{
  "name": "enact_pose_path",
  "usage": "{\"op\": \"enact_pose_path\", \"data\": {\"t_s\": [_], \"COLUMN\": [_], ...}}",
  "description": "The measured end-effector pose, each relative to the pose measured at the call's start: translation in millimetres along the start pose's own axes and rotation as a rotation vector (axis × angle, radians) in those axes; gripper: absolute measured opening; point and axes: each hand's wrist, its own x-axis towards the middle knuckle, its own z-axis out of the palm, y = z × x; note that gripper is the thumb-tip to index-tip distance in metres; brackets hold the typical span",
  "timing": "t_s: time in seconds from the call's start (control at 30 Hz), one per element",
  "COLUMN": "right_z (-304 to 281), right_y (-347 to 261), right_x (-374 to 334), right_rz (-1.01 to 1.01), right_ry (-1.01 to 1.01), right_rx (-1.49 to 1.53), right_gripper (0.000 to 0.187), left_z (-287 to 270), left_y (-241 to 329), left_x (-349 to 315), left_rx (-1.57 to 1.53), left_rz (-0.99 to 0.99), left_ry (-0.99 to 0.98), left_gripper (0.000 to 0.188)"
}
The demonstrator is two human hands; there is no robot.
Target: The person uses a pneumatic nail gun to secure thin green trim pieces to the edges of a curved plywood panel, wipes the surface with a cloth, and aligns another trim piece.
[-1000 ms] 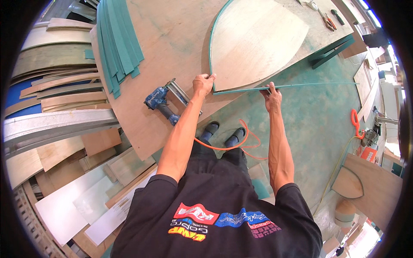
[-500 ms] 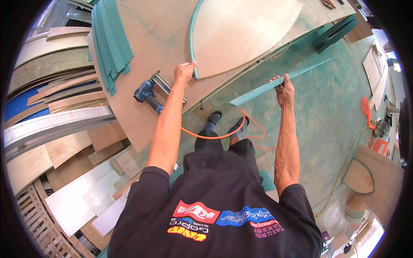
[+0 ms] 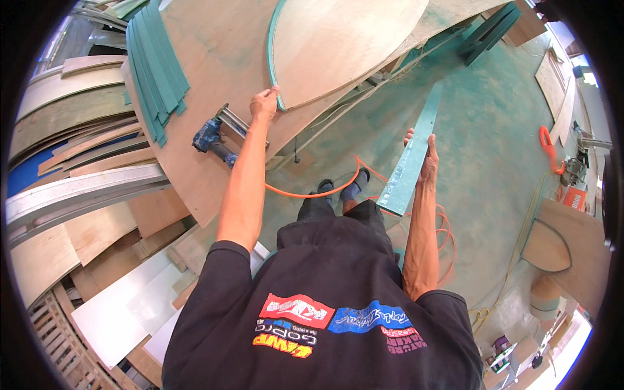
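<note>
At the near corner of a curved plywood panel [image 3: 344,49], my left hand [image 3: 264,104] is closed in a pinch on the end of a thin green edge strip [image 3: 270,49]. That strip runs along the panel's left edge. My right hand [image 3: 426,159] grips a separate long green board strip [image 3: 408,168] about its middle, thumb on one side and fingers on the other. The held strip is in the air over the floor, its wide end toward my body, with pale glossy patches on its face. Beside my left forearm, a blue nail gun [image 3: 209,136] lies on the worktable [image 3: 185,172].
Several green strips [image 3: 153,71] lie stacked on the table's far left. An orange hose [image 3: 305,208] loops past my feet. Plywood offcuts [image 3: 71,110] and a metal beam [image 3: 97,185] are at the left. A dark green frame [image 3: 489,34] stands on the floor far right.
The strip in my right hand has swung from pointing right to pointing away from me, and its broad face now shows. My left hand stays at the panel corner.
</note>
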Motion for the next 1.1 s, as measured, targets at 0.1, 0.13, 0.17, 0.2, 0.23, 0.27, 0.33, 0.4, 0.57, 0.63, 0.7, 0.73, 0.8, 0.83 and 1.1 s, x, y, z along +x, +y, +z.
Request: {"op": "enact_pose_path", "data": {"t_s": [0.1,0.13,0.17,0.2,0.23,0.27,0.33,0.4,0.57,0.63,0.7,0.73,0.8,0.83,1.1], "right_z": [8.1,9.0,7.4,5.9,8.0,11.0,15.5,20.3,61.4,72.6,76.4,75.2,75.4,76.8,98.1], "right_y": [-18.8,-27.4,-36.9,-45.3,-56.1,-63.8,-80.0,-86.6,-95.3,-93.3,-97.1,-102.1,-108.6,-112.6,-154.4], "right_x": [-28.6,-39.7,-48.6,-58.4,-69.8,-80.7,-102.5,-110.9,-142.9,-152.2,-168.3,-178.8,-188.9,-191.0,-171.3], "right_rz": [-0.055,-0.056,-0.056,-0.054,-0.040,-0.075,-0.154,-0.219,-0.345,-0.391,-0.427,-0.454,-0.467,-0.475,-0.608], "right_ry": [-0.007,-0.015,-0.026,-0.037,-0.068,-0.068,-0.069,-0.079,-0.157,-0.153,-0.143,-0.134,-0.112,-0.092,-0.209], "right_rx": [0.039,0.065,0.091,0.117,0.156,0.131,0.083,0.019,0.030,0.025,-0.058,-0.104,-0.114,-0.126,-0.177], "right_gripper": [0.061,0.061,0.062,0.062,0.064,0.064,0.065,0.066,0.067,0.070,0.070,0.070,0.070,0.070,0.061], "left_z": [0.2,-3.1,-10.6,-12.9,-14.1,-15.0,-6.2,1.9,41.5,56.1,64.2,70.5,83.8,87.4,141.2], "left_y": [-7.4,-6.3,-7.1,-10.2,-6.1,-5.8,-0.8,-2.3,-23.4,-29.7,-32.0,-30.9,-31.5,-36.2,122.5], "left_x": [-18.6,-26.6,-36.8,-51.0,-67.1,-84.5,-123.4,-160.1,-238.7,-260.7,-274.1,-279.8,-285.6,-280.2,-341.7], "left_rx": [-0.335,-0.474,-0.510,-0.542,-0.580,-0.615,-0.703,-0.740,-0.619,-0.555,-0.500,-0.480,-0.481,-0.511,-0.569], "left_rz": [-0.106,-0.159,-0.174,-0.158,-0.135,-0.114,-0.085,-0.070,-0.160,-0.195,-0.235,-0.254,-0.289,-0.309,-0.141], "left_ry": [-0.087,-0.129,-0.225,-0.185,-0.148,-0.108,-0.162,-0.238,-0.555,-0.649,-0.742,-0.783,-0.845,-0.863,-1.310], "left_gripper": [0.040,0.039,0.039,0.036,0.034,0.032,0.028,0.026,0.025,0.025,0.026,0.026,0.027,0.028,0.060]}}
